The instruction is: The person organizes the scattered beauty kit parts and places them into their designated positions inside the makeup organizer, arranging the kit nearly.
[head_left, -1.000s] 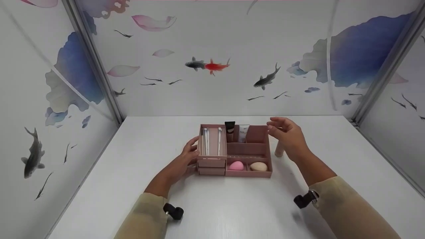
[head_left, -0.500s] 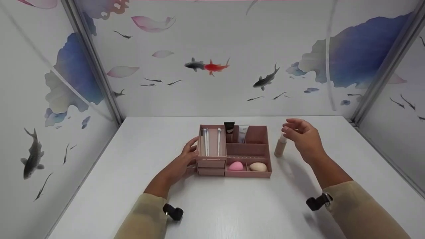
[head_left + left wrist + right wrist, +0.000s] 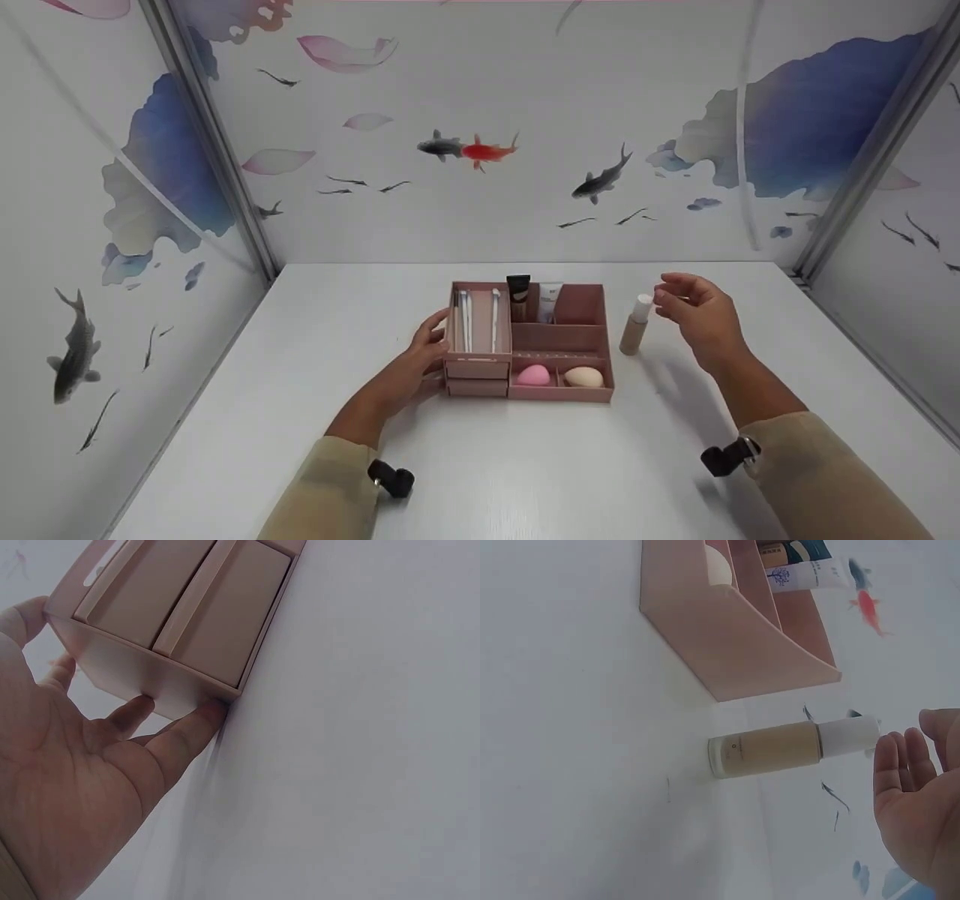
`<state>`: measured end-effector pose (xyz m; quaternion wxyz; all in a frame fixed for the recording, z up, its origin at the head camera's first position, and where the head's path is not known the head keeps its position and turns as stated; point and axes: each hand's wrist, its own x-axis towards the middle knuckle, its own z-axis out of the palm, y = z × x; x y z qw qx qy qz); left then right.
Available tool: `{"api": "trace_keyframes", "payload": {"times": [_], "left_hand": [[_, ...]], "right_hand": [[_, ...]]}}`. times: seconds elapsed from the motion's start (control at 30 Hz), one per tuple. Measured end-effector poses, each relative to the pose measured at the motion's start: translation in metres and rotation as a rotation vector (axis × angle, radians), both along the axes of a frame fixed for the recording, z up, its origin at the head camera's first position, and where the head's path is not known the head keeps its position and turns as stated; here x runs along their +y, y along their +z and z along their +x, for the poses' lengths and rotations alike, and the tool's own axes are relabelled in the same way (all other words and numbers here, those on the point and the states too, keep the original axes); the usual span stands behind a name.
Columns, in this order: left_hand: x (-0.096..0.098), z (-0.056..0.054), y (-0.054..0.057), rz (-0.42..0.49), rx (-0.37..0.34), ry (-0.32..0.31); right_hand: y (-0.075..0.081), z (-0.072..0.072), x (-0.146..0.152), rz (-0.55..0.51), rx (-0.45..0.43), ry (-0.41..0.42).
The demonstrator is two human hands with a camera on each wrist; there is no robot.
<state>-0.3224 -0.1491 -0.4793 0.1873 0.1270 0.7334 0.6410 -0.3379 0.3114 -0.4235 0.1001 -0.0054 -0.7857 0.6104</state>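
My left hand [image 3: 409, 367] rests its fingertips on the left side of a pink makeup organizer [image 3: 559, 340]; the left wrist view shows the fingers spread along its side wall [image 3: 120, 667]. Beside the organizer's right side, a foundation bottle [image 3: 634, 326] with a white cap stands upright on the table. My right hand [image 3: 701, 319] hovers just right of that cap with loosely bent fingers and nothing held. In the right wrist view the fingertips lie close to the bottle's cap [image 3: 847, 736]; whether they touch it I cannot tell.
Inside the organizer are slim white sticks [image 3: 469, 321], a dark-capped tube [image 3: 519, 298], a white tube [image 3: 550, 301], a pink sponge [image 3: 534, 375] and a beige sponge [image 3: 583, 376]. Two drawers sit under the sticks. A patterned wall [image 3: 480, 217] closes off the white table's back.
My right hand has moved to the right, away from the organizer's right edge, uncovering the bottle and its cap. The left hand, organizer and bottle have stayed in place.
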Motion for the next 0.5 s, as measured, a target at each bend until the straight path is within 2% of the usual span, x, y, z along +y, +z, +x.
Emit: {"api": "trace_keyframes", "payload": {"times": [0.2, 0.5], "left_hand": [[0.0, -0.001, -0.002, -0.008, 0.005, 0.009], [0.001, 0.0, -0.001, -0.011, 0.003, 0.013]], "right_hand": [[-0.012, -0.007, 0.005, 0.012, -0.057, -0.042], [-0.026, -0.008, 0.002, 0.023, -0.073, -0.022]]}}
